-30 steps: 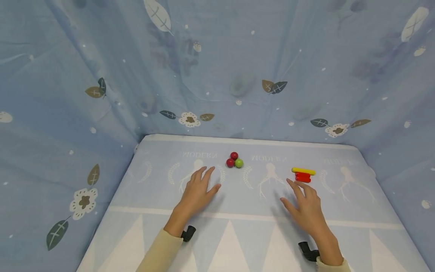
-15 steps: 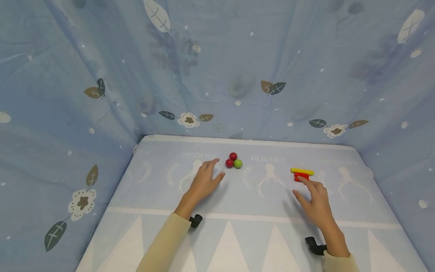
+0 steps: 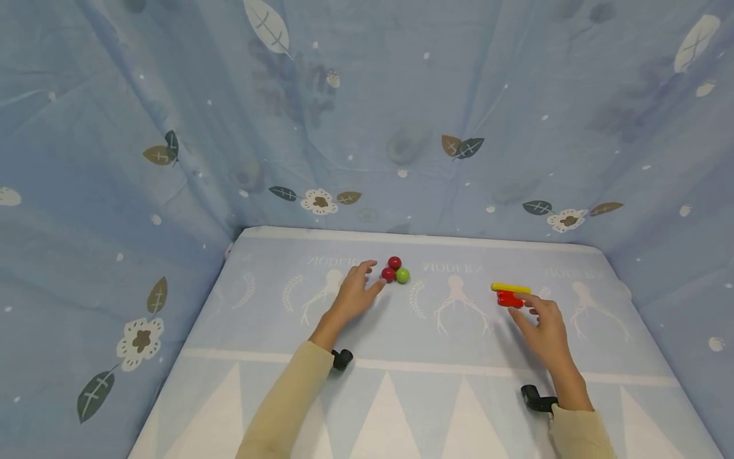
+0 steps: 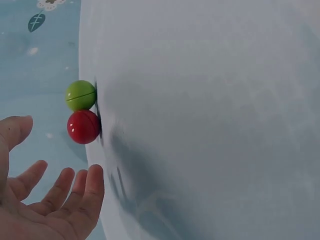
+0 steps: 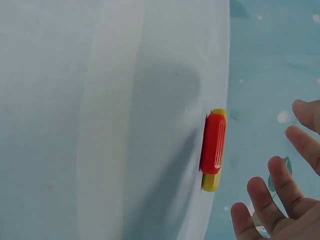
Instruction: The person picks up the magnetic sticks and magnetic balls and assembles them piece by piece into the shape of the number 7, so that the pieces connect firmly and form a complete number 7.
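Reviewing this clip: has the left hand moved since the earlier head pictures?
Yes. In the head view, the left hand has moved rightward and farther forward, closer to the green ball, which has stayed in place.

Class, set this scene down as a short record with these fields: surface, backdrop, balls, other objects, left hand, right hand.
Surface: pale patterned tabletop
Backdrop: blue cloth printed with leaves and flowers
Balls: two red balls and one green ball, clustered together
Other objects: yellow stick beside a red piece
Left hand: near the balls, holding nothing
Right hand: near the red piece, holding nothing
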A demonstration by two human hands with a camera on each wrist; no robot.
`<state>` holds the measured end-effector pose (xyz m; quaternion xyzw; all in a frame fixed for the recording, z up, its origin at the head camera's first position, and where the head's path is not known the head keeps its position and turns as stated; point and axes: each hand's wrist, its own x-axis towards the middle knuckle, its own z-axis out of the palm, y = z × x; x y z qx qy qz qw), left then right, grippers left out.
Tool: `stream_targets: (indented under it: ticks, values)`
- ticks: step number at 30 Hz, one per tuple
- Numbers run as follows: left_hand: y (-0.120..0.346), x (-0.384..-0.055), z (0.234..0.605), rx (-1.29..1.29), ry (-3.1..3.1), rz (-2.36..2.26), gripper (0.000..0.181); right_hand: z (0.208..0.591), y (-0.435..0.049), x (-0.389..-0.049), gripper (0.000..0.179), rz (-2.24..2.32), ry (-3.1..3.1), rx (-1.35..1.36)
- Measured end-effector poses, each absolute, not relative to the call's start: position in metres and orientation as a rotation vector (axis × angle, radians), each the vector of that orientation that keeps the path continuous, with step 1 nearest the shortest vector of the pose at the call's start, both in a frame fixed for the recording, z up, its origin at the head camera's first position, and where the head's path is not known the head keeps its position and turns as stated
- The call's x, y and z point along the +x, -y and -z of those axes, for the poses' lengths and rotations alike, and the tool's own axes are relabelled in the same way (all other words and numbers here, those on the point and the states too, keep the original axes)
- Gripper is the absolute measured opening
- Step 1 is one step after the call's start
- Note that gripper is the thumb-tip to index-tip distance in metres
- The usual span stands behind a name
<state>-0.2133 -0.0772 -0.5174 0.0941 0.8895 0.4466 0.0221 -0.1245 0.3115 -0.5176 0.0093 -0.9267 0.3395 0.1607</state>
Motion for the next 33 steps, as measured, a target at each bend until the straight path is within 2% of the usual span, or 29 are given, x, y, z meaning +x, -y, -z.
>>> stream_targets:
  ticks: [9, 16, 33]
  values:
    - [0.061, -0.23, 0.524, 0.235, -2.68, -1.395, 0.055, 0.524, -0.33, -0.144, 0.028, -1.075, 2.675, -0.103]
    - [0.051, -0.24, 0.526, 0.196, -2.697, -1.378, 0.054, 0.531, -0.336, -0.153, 0.032, -1.177, 2.742, -0.172]
    - [0.047, -0.246, 0.538, 0.138, -2.733, -1.292, 0.048, 0.543, -0.341, -0.16, 0.024, -1.015, 2.772, -0.063]
